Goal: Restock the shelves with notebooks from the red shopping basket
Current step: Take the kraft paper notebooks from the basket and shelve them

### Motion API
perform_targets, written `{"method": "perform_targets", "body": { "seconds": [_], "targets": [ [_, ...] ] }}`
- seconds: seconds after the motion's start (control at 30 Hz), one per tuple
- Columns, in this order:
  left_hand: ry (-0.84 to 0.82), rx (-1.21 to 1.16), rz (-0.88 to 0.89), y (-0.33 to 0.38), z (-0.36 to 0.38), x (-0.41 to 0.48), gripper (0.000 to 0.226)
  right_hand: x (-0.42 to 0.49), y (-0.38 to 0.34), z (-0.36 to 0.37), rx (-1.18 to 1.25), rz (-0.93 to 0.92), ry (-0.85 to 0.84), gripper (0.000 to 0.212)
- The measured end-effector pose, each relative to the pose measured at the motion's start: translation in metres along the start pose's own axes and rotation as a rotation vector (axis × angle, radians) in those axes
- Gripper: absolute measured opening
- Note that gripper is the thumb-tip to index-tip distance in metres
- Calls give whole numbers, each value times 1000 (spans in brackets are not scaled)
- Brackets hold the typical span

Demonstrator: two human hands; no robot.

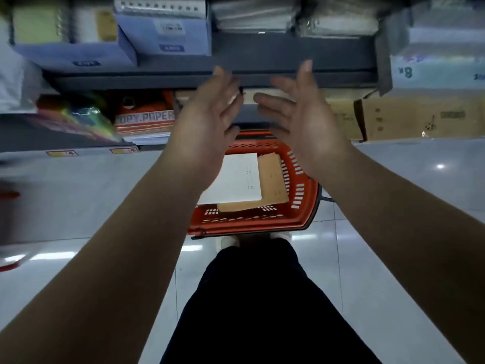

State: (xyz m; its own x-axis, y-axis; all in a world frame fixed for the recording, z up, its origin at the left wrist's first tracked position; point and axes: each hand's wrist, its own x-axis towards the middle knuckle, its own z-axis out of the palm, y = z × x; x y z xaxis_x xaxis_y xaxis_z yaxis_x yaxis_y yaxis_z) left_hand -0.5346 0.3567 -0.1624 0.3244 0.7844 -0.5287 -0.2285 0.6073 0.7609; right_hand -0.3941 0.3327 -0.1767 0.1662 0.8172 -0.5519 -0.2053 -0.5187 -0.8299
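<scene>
Below both empty hands (pixel 210 122), seemingly notebooks (pixel 236 179) inside red basket (pixel 301 203).

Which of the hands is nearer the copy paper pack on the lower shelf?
Left. The left hand is just right of the copy paper pack; the right hand is farther right, beyond the left one.

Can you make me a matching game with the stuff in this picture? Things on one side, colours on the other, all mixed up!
Things:
1. shopping basket
2. top notebook
3. notebook underneath
4. trousers

Colours:
A. brown
B. black
C. red
D. white

Pairs: 1-C, 2-D, 3-A, 4-B
</scene>
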Motion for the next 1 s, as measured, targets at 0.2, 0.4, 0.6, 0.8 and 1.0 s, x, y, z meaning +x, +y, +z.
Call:
{"method": "perform_targets", "body": {
  "seconds": [0.2,0.4,0.6,0.8,1.0],
  "targets": [
    [78,-5,-73,-69,-33,35,52,40,70,-10,-51,69,-52,64],
    [149,-102,-165,-127,-49,55,58,75,130,-17,-159,105,-81,57],
    [213,-147,-202,-175,-64,76,60,111,179,-25,-290,117,-122,56],
    [355,-287,-272,-223,-76,93,60,142,218,-25,-473,95,-172,59],
    [529,-526,-422,-281,-90,104,65,173,256,-26,-642,64,-225,54]
  ]
}}
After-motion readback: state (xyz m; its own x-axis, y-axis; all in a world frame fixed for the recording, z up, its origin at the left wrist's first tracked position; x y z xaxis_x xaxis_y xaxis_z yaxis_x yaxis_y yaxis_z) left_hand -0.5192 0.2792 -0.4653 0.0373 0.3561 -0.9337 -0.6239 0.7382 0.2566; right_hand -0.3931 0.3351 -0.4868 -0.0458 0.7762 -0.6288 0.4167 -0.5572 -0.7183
